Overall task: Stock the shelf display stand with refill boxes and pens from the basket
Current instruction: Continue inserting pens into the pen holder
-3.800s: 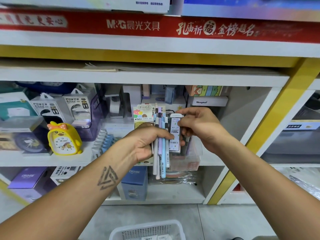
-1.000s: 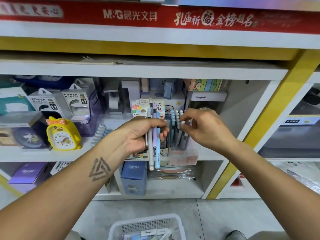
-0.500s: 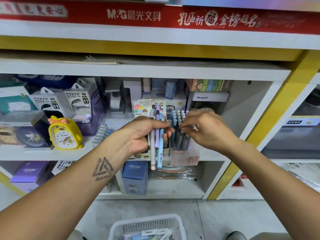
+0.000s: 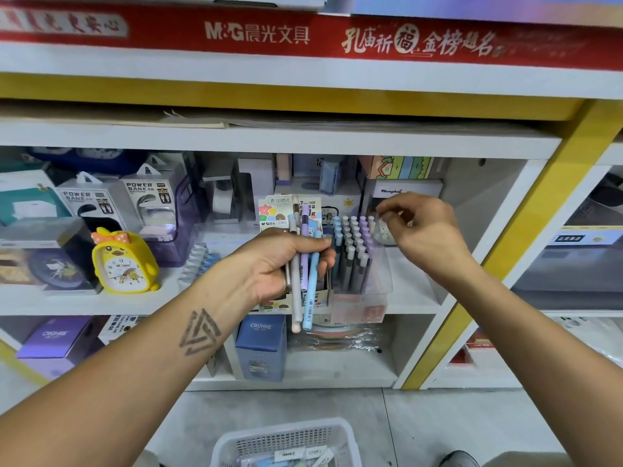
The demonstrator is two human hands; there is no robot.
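Overhead, a red banner (image 4: 303, 33) with gold lettering runs along the top of a white shelving unit (image 4: 303, 138) with yellow uprights, standing on a grey tiled floor (image 4: 438, 423). On the middle shelf board sit power bank boxes (image 4: 148, 200), a yellow duck-shaped alarm clock (image 4: 123, 264) and, toward the middle, a clear display stand (image 4: 374, 281) packed with upright pens (image 4: 354, 247) in blue, grey and lilac. A white mesh basket (image 4: 286, 439) rests on the floor at the bottom edge, with a few packaged items inside. The left hand (image 4: 279, 264) is curled round a small bundle of pens (image 4: 305, 271), grey, lilac and light blue, held upright just left of the stand. The right hand (image 4: 424, 230) hovers above the stand's right side, thumb and forefinger drawn close together; whether anything is pinched between them cannot be made out.
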